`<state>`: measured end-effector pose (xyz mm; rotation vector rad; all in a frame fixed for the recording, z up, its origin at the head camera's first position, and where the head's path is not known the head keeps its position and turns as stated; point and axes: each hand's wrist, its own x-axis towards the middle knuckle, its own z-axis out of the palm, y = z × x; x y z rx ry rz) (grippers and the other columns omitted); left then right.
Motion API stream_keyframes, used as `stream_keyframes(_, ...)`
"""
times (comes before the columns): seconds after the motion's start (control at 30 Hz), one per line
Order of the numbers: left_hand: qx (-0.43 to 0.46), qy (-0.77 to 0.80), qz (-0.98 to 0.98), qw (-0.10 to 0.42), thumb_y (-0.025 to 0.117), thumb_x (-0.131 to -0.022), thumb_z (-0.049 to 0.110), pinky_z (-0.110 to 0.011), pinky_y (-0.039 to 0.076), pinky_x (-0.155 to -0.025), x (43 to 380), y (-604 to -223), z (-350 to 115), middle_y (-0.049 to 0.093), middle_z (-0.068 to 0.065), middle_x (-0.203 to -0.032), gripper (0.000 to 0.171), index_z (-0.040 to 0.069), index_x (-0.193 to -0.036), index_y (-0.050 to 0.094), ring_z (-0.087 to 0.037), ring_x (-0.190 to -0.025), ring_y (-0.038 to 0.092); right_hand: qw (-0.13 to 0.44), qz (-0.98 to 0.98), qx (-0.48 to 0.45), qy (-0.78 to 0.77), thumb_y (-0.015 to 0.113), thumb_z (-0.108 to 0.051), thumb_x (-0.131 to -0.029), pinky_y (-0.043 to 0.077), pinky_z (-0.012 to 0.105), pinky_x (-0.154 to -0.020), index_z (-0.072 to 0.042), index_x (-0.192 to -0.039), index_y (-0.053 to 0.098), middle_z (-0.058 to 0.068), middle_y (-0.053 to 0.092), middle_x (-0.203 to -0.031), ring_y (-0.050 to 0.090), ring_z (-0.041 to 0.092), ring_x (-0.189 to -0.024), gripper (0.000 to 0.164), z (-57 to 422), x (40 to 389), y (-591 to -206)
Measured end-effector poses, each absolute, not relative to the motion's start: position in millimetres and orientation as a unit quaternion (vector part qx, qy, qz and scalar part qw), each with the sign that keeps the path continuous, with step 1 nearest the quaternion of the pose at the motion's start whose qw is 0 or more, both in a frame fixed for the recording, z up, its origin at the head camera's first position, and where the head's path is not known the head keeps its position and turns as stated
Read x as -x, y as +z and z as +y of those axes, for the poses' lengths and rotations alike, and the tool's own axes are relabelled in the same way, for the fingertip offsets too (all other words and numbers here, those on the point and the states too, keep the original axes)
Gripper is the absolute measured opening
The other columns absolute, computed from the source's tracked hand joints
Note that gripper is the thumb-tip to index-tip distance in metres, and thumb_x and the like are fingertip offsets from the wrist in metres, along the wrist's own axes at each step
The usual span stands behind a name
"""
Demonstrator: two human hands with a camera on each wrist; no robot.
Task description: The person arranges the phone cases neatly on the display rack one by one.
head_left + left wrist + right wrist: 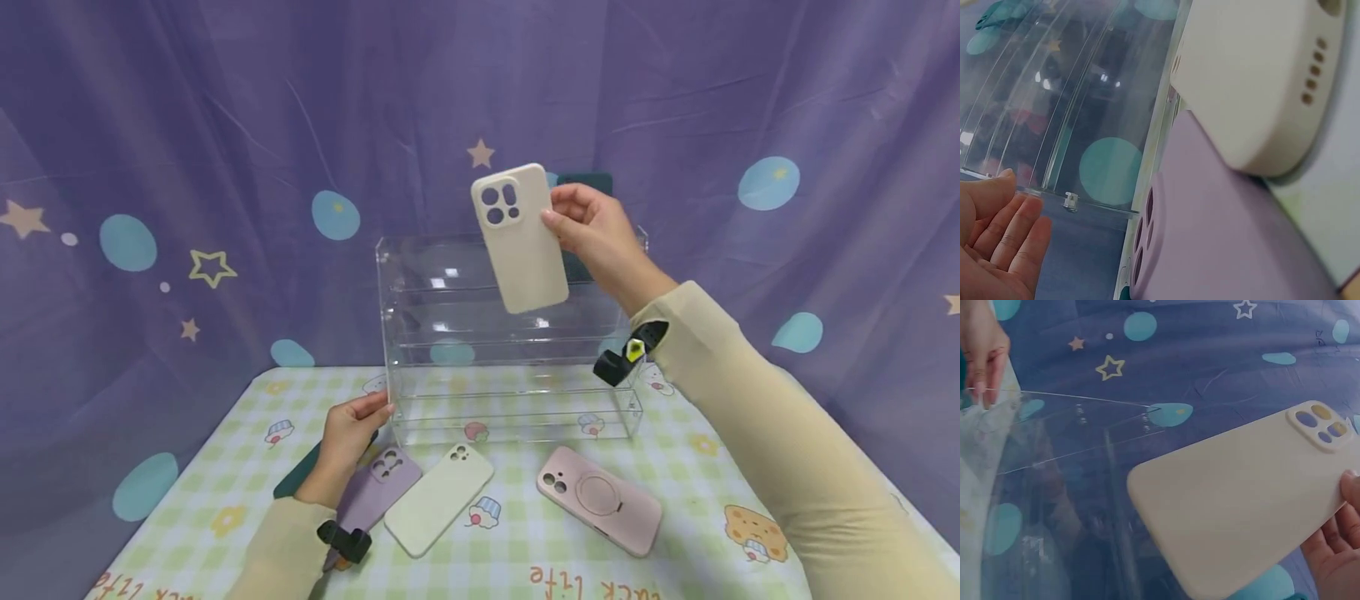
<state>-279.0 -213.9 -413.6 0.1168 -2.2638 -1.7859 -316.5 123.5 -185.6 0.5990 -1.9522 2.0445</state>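
Note:
My right hand pinches a cream phone case by its side edge, thumb on the back. The case is held up in front of a clear acrylic tiered display rack, its camera cutouts at the top. Partly hidden behind that hand, a dark green phone case stands at the rack's top right. My left hand grips the rack's left side edge low down, between thumb and fingers; the left wrist view shows the thumb at the panel's rim.
On the checked tablecloth lie a lilac phone case, a pale cream-green phone case and a pink phone case with a ring. Another dark green case is partly under my left hand. A purple curtain hangs behind.

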Motion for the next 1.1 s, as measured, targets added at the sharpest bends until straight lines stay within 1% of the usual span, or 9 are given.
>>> stream_keyframes(0.13,-0.041,-0.611,-0.781,0.125,0.07,-0.085,0.006,-0.013,0.05,-0.072,278,-413,-214,0.069,-0.017,-0.105,0.034,-0.008,-0.114,0.063,0.006,-0.076,0.061,0.143,-0.639,-0.235,0.718,0.061,0.0,-0.089,0.052,0.027,-0.071,-0.004,-0.101,0.06,0.004,0.064,-0.084,0.06,0.015,-0.079,0.013,108,329,-172)
stream_keyframes(0.27,-0.041,-0.609,-0.783,0.122,0.07,-0.085,0.007,-0.013,0.05,-0.073,277,-412,-211,0.067,-0.019,-0.108,0.034,-0.008,-0.115,0.063,0.006,-0.078,0.062,0.168,-0.617,-0.242,0.73,0.061,0.002,-0.088,0.052,0.027,-0.069,-0.002,-0.101,0.06,0.006,0.063,-0.085,0.06,0.015,-0.079,0.014,95,340,-164)
stream_keyframes(0.4,-0.037,-0.612,-0.781,0.119,0.07,-0.085,0.007,-0.013,0.05,-0.073,275,-411,-209,0.067,-0.019,-0.108,0.034,-0.008,-0.115,0.063,0.006,-0.078,0.062,0.193,-0.587,-0.238,0.749,0.058,0.004,-0.09,0.05,0.029,-0.074,-0.003,-0.102,0.058,0.006,0.062,-0.089,0.059,0.016,-0.084,0.014,84,348,-158)
stream_keyframes(0.53,-0.042,-0.606,-0.785,0.12,0.07,-0.085,0.008,-0.012,0.05,-0.073,272,-409,-209,0.068,-0.017,-0.107,0.034,-0.007,-0.115,0.064,0.006,-0.077,0.061,0.214,-0.546,-0.236,0.775,0.055,0.005,-0.091,0.048,0.031,-0.077,-0.004,-0.102,0.056,0.006,0.061,-0.093,0.058,0.017,-0.089,0.014,74,353,-153)
stream_keyframes(0.7,-0.042,-0.611,-0.781,0.125,0.07,-0.085,0.007,-0.013,0.05,-0.072,270,-407,-208,0.068,-0.018,-0.105,0.033,-0.008,-0.114,0.064,0.005,-0.078,0.062,0.229,-0.522,-0.242,0.785,0.054,0.004,-0.092,0.047,0.03,-0.077,-0.006,-0.102,0.055,0.006,0.06,-0.093,0.057,0.017,-0.09,0.014,66,360,-148)
stream_keyframes(0.97,-0.035,-0.621,-0.773,0.124,0.07,-0.085,0.006,-0.013,0.05,-0.072,270,-409,-203,0.069,-0.017,-0.103,0.033,-0.009,-0.113,0.063,0.006,-0.076,0.061,0.243,-0.548,-0.219,0.77,0.056,0.004,-0.091,0.046,0.027,-0.079,-0.004,-0.101,0.056,0.004,0.061,-0.091,0.057,0.015,-0.088,0.013,63,374,-158)
stream_keyframes(1.1,-0.032,-0.616,-0.778,0.122,0.07,-0.085,0.007,-0.014,0.05,-0.072,269,-411,-201,0.069,-0.017,-0.104,0.032,-0.008,-0.113,0.064,0.005,-0.077,0.062,0.248,-0.551,-0.22,0.766,0.055,0.006,-0.091,0.045,0.025,-0.078,-0.003,-0.101,0.055,0.002,0.06,-0.089,0.056,0.013,-0.085,0.014,64,380,-168)
